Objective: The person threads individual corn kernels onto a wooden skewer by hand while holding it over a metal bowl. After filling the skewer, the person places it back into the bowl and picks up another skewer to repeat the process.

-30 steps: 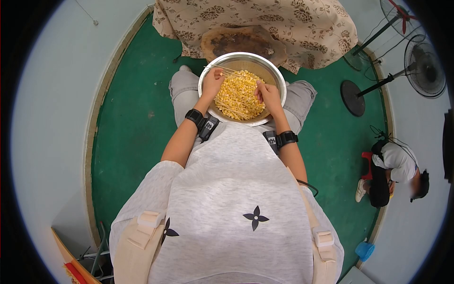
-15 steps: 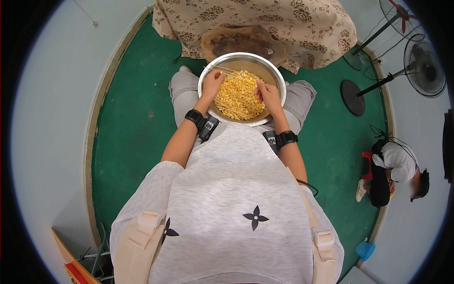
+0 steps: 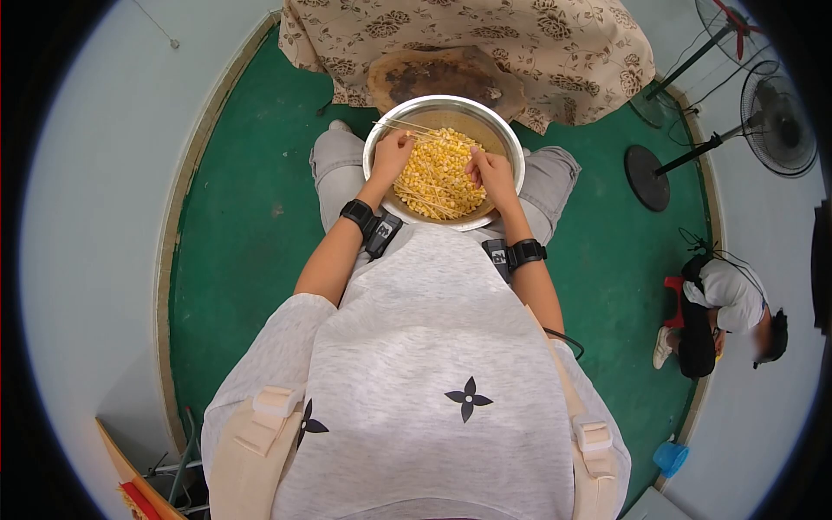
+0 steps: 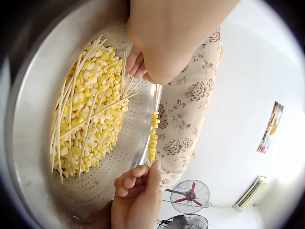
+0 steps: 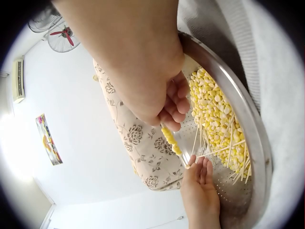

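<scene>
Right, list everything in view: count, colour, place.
Metal basin: one, silver, on the lap.
Corn kernels: many, yellow and white, in the basin.
Loose skewers: several, pale, over kernels.
Corn skewer: one, yellow, over the basin.
Floral cloth: one, beige and brown, ahead.
Wooden slab: one, brown, beyond the basin.
Standing fans: two, black and red, right.
Seated person: one, white top, right.
Stool: one, red, under that person.
Container: one, blue, lower right.
Board: one, orange, lower left.
Air conditioner: one, pale, on wall.
Poster: one, multicoloured, on wall.
Wrist cameras: two, black, wrists.
Left hand: one, bare, over basin's left.
Right hand: one, bare, over basin's right.
</scene>
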